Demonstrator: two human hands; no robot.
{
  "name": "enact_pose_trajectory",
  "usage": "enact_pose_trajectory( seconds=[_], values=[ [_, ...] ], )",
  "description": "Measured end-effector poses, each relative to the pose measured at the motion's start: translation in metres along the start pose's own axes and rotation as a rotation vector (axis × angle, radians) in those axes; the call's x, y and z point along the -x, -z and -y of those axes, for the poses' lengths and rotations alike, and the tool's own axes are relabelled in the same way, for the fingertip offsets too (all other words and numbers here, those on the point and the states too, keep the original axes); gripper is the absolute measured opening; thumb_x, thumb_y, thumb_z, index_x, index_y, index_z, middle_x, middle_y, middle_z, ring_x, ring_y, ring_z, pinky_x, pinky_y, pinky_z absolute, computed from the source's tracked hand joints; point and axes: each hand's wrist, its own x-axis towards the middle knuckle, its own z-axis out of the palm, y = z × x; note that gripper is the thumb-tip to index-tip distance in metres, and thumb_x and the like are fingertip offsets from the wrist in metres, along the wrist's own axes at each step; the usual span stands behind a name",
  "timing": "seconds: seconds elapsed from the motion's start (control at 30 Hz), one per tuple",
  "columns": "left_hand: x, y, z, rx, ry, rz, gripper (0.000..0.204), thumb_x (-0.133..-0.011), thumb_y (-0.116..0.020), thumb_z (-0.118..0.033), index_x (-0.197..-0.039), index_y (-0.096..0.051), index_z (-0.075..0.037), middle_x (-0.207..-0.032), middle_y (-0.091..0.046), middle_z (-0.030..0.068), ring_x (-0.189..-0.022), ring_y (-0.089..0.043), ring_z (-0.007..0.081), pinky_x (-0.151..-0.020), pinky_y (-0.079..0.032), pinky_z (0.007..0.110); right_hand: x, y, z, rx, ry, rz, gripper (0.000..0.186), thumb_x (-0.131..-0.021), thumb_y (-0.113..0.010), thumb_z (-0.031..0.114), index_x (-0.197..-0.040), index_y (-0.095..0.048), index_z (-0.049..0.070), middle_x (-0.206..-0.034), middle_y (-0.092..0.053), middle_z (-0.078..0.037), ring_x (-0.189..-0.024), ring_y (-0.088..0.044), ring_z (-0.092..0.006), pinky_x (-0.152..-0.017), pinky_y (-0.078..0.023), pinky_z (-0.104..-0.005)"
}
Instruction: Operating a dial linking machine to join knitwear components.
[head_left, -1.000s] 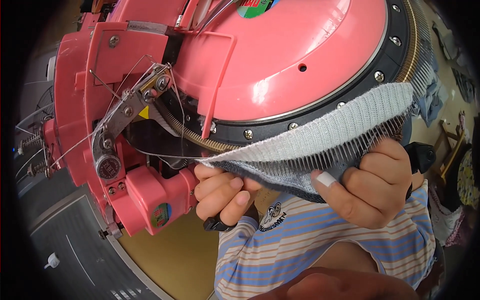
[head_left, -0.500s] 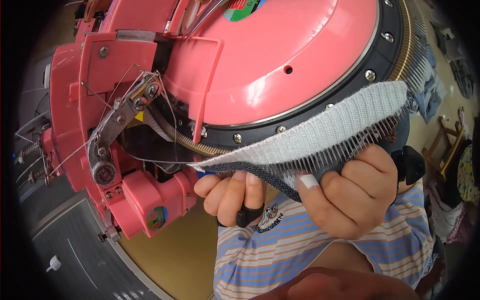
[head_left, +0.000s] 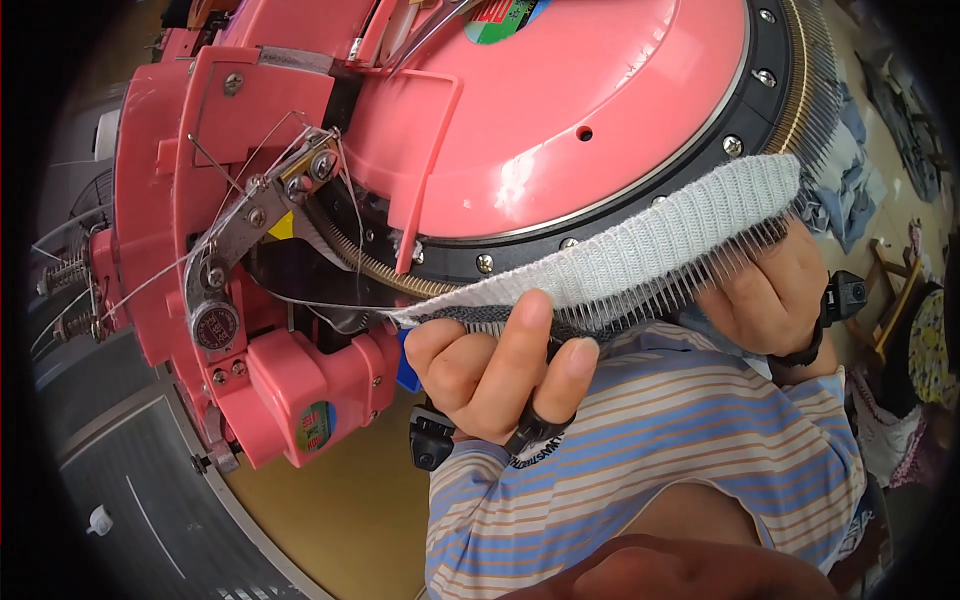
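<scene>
Both hands' grip: one knit band [head_left: 650,250].

Pink machine [head_left: 560,90]; white ribbed knit [head_left: 660,245]

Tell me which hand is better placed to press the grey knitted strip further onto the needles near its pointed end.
Probably the left hand: its fingertips already rest on the grey ribbed knitted strip close to its pointed end, beside the pink circular machine. The right hand sits under the strip's far end, mostly hidden.
</scene>
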Motion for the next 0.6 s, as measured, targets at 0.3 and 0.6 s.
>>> enact_pose_trajectory(
  seconds=[0.3, 0.6],
  values=[
    [0.001, 0.011, 0.007, 0.254, -0.001, -0.007, 0.027, -0.063, -0.070, -0.006, -0.090, -0.069, -0.009, -0.086, -0.050, 0.0028, -0.067, -0.044, 0.0152, -0.055, -0.031, 0.030, -0.024, 0.012, 0.006, -0.067, 0.120, -0.011, 0.030, -0.050, -0.056, 0.014, -0.078, -0.063, 0.006, -0.060, -0.040, 0.003, -0.047, -0.038, -0.0091, -0.044, -0.032, -0.0241],
    [0.005, 0.009, 0.017, 0.269, -0.046, -0.043, 0.019, -0.066, -0.068, -0.005, -0.085, -0.067, -0.009, -0.084, -0.047, 0.0033, -0.065, -0.042, 0.0148, -0.053, -0.031, 0.029, -0.025, -0.001, 0.009, -0.212, 0.058, -0.094, 0.025, -0.050, -0.060, 0.018, -0.072, -0.064, 0.008, -0.054, -0.043, 0.003, -0.045, -0.037, -0.0082, -0.045, -0.040, -0.0225]
  ],
)
